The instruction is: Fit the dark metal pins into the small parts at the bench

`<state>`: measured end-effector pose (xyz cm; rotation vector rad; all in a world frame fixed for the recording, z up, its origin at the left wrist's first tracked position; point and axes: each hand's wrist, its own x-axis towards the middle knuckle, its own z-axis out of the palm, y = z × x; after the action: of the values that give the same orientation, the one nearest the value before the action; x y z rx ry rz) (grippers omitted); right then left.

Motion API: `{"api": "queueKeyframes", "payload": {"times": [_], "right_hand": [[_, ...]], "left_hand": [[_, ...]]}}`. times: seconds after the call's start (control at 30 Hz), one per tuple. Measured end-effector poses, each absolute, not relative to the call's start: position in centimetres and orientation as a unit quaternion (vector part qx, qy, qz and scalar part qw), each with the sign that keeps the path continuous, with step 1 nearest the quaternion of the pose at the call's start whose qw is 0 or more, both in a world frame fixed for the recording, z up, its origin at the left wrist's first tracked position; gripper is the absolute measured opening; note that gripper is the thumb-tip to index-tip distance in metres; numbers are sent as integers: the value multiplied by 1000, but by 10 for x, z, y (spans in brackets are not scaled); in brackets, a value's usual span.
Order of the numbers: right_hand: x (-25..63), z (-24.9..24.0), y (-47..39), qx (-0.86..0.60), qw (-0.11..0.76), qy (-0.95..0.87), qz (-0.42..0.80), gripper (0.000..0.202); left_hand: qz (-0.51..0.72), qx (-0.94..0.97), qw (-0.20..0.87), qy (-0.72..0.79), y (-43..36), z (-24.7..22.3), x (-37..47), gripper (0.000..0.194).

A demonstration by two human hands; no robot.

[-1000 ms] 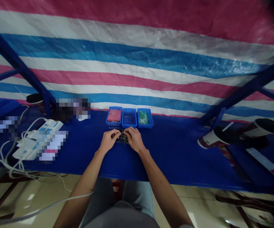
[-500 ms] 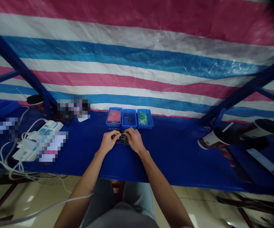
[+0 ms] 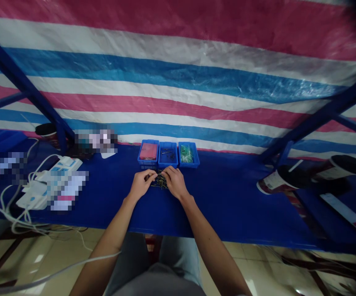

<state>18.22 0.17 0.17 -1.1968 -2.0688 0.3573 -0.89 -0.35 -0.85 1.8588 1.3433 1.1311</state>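
My left hand [image 3: 141, 183] is closed in a pinch at the left of a small pile of thin dark and brassy pieces [image 3: 161, 181], which look like pins or screws. My right hand [image 3: 175, 181] pinches from the other side, its fingertips close to the left ones. What sits between the fingertips is too small to name. Just beyond the hands stand three blue bins: the left bin [image 3: 143, 163] with flat reddish pieces, the middle bin [image 3: 168, 165] with a few dark thin parts, and the right bin [image 3: 193, 164] with green and clear small pieces.
A white power strip [image 3: 36, 196] with tangled cables lies on the blue table [image 3: 227, 197] to the left. Dark-lidded cups, one of them a tilted cup [image 3: 275, 181], are at the right, near a pale flat bar [image 3: 344, 209]. A striped sheet [image 3: 178, 98] hangs behind.
Both hands stay in nearly the same place above the pile, still pinching. Nothing else has visibly moved.
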Motion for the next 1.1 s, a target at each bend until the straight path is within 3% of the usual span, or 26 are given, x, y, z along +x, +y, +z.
{"api": "queueKeyframes", "payload": {"times": [0.13,0.37,1.1], "right_hand": [[182,4,0,-458,366,-796,151,25],[181,2,0,-436,390,-794,164,9],[180,-5,1,-416,389,-805,168,17]], "left_hand": [[425,695,285,506,-4,-8,-9,23],[427,694,279,507,-4,-7,-9,26],[402,720,290,486,-6,-6,-9,27]]}}
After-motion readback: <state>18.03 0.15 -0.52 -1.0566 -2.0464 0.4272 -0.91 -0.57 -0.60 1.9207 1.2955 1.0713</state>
